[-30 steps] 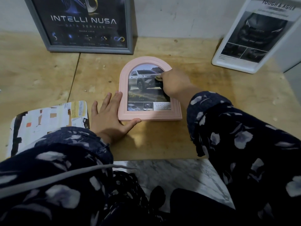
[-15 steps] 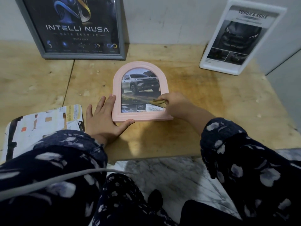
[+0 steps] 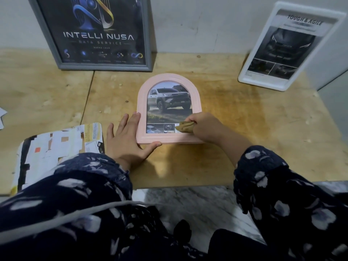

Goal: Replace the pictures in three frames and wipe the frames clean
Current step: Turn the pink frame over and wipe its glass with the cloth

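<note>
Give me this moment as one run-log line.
step: wiping pink frame | right hand: rubbing brown cloth on glass, lower right | left hand: flat, bracing frame's lower-left corner

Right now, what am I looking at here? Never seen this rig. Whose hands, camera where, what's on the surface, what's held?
There is no machine: a person works with bare hands, and one wide camera on their head looks forward and down. On the wooden surface lies a pink arched frame with a truck picture. The left hand rests flat against its left edge, steadying it. The right hand grips a small tan cloth on the frame's lower right glass. A grey frame and a white frame lean on the wall behind. A paper-covered board lies at left.
</note>
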`<state>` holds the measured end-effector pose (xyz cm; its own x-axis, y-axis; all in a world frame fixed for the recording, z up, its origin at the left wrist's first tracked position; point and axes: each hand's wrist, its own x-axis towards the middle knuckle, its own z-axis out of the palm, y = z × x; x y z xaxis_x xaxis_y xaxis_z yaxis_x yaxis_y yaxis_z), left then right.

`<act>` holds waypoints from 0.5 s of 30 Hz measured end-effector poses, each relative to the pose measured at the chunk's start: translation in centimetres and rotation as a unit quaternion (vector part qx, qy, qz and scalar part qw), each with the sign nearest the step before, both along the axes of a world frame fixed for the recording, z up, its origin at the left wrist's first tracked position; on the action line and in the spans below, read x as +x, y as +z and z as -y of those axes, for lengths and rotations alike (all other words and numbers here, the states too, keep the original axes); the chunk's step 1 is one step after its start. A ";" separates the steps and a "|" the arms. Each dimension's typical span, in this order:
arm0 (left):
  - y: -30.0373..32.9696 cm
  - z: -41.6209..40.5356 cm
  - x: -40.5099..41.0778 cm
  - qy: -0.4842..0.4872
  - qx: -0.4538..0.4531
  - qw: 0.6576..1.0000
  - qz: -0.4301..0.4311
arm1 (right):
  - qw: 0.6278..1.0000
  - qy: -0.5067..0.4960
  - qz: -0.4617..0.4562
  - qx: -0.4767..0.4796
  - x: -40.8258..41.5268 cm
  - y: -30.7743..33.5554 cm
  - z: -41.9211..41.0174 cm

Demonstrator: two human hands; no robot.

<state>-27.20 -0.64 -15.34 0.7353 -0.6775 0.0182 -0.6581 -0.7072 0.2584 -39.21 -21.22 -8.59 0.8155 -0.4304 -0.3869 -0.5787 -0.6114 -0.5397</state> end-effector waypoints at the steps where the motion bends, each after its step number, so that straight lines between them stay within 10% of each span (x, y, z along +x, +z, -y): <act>1: 0.1 0.0 0.0 0.000 0.000 1.000 -0.001 | 1.000 0.005 -0.016 0.005 0.6 0.0 0.0; 15: 0.0 -0.1 0.4 -0.013 0.007 1.000 -0.008 | 0.993 0.051 -0.055 0.093 7.4 0.8 -2.7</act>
<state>-26.83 -0.49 -15.34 0.7181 -0.6959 -0.0039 -0.6715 -0.6944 0.2588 -31.85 -18.52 -7.83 0.7997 -0.2610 -0.5407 -0.5806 -0.5657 -0.5856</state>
